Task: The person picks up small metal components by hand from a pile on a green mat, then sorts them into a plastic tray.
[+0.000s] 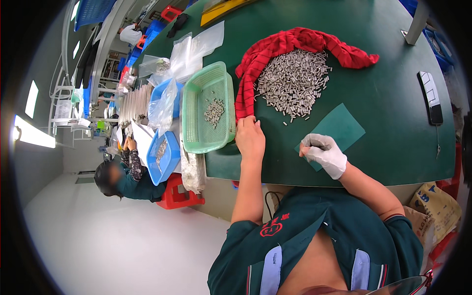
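A heap of small metal cylinders lies on the green table, bordered at its left and far side by a red checked cloth. My left hand is bare and rests at the cloth's near end, fingers bent together; anything beneath them is hidden. In a white glove, my right hand is closed in a pinch above a flat green sheet. Whatever it pinches is too small to make out. Left of my left hand stands a light green plastic basket with a small pile of similar metal cylinders.
Clear plastic bags lie beyond the basket. A blue basket stands at the left, near a seated co-worker and a red stool. A black-and-white device lies at right, below a metal post.
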`<action>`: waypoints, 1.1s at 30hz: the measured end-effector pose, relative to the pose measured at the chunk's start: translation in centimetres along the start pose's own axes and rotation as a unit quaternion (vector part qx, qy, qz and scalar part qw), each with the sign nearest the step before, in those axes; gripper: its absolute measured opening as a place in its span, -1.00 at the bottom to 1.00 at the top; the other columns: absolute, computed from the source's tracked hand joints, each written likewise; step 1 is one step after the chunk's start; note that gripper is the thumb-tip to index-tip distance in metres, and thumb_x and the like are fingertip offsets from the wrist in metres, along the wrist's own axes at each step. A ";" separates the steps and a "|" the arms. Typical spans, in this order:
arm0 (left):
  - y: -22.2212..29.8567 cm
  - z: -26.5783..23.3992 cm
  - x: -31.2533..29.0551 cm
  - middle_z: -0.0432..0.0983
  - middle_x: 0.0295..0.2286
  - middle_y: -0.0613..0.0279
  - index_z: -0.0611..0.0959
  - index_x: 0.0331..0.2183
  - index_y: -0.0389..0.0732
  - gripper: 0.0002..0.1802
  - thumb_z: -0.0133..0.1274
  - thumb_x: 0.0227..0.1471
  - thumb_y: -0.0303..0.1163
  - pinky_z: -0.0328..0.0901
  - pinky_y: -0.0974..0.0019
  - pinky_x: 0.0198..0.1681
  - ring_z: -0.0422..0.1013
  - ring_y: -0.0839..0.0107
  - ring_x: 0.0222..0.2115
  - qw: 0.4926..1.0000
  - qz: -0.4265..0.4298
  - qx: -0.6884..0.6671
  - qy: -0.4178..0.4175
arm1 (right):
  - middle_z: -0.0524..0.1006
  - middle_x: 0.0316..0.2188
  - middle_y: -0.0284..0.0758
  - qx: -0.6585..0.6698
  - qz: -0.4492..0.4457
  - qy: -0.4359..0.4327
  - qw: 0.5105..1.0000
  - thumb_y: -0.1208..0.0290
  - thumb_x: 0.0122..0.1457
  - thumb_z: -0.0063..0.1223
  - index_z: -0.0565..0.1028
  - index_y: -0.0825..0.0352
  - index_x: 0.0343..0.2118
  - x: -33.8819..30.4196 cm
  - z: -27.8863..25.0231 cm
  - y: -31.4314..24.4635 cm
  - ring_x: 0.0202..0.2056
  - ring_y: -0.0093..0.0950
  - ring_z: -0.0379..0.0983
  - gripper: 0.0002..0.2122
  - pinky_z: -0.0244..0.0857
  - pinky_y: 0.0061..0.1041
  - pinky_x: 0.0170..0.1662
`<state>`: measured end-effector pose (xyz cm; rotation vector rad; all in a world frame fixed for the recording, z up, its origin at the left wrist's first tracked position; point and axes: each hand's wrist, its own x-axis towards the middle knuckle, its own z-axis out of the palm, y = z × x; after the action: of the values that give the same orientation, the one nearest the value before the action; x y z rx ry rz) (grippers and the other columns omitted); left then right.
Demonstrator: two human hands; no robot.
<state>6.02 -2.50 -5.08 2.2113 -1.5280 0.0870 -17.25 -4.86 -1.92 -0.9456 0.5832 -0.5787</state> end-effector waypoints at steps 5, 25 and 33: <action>0.3 0.3 0.4 0.41 -0.38 0.07 0.52 -0.36 -0.21 -0.87 0.08 -0.04 -0.44 0.31 0.09 -0.29 0.39 0.04 -0.34 0.999 -0.027 0.036 0.005 | 0.47 -0.51 -0.40 -0.004 0.008 0.000 1.000 0.44 0.08 -0.01 0.44 0.38 -0.42 -0.2 0.1 -0.1 -0.49 -0.67 0.27 -0.89 0.19 -0.66 -0.39; 4.4 -2.3 -3.4 0.45 -0.37 0.27 0.51 -0.32 -0.31 -0.92 0.01 0.06 -0.60 0.25 0.53 -0.25 0.33 0.59 -0.36 0.765 -0.035 -0.630 -0.128 | 0.45 -0.47 -0.37 0.016 -0.004 0.030 0.999 0.40 0.08 0.01 0.43 0.38 -0.43 -0.4 -0.1 -0.2 -0.46 -0.64 0.28 -0.86 0.19 -0.66 -0.34; 4.9 -2.5 -4.1 0.45 -0.36 0.19 0.50 -0.31 -0.32 -0.91 0.01 0.06 -0.60 0.26 0.47 -0.23 0.36 0.51 -0.35 0.768 -0.021 -0.622 -0.153 | 0.44 -0.49 -0.39 0.021 -0.009 0.067 0.997 0.35 0.09 0.00 0.43 0.36 -0.44 -0.4 -0.1 -0.4 -0.47 -0.65 0.27 -0.84 0.17 -0.66 -0.36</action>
<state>0.57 0.68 -2.46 1.1473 -1.0784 -1.0430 -17.72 -4.80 -1.55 -0.8777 0.6804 -0.6727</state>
